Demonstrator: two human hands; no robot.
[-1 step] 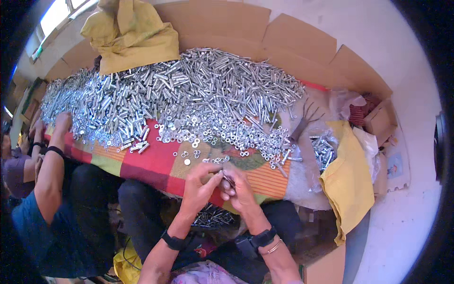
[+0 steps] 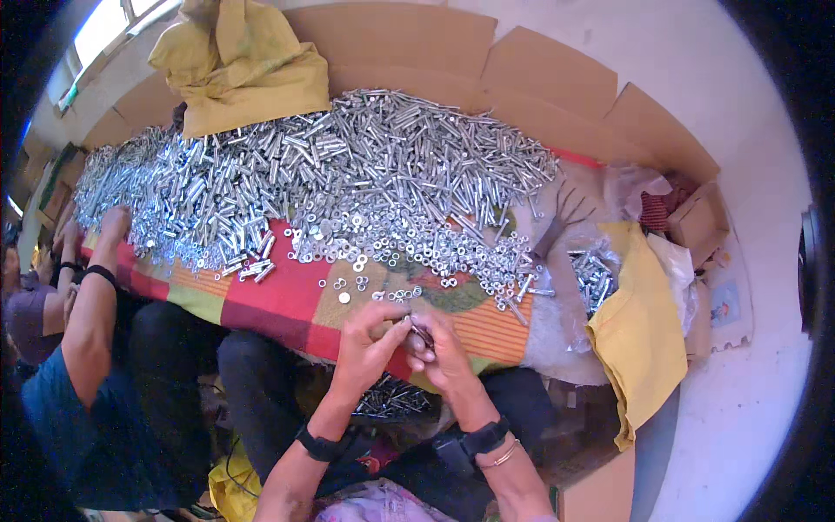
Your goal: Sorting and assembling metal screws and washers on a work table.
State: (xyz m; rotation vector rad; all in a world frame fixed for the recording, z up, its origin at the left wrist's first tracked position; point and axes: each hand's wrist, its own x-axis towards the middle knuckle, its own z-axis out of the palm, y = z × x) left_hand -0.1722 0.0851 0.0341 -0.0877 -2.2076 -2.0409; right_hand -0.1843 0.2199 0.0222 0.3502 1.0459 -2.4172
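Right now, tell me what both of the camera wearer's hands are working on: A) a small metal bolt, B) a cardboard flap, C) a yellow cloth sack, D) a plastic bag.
A: the left hand and right hand meet around a small metal bolt at the near edge of the striped cloth.

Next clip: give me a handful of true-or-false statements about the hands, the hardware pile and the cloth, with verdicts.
1. Both hands meet over one bolt at the near edge of the cloth. True; left hand, right hand.
2. The pile of bolts lies in a plastic bin. False: it lies loose on the striped cloth.
3. A yellow sack sits at the far side of the pile. True.
4. The person wears thick work gloves. False: both hands are bare, with dark bands at the wrists.
5. A co-worker's hand reaches the pile on the left. True.
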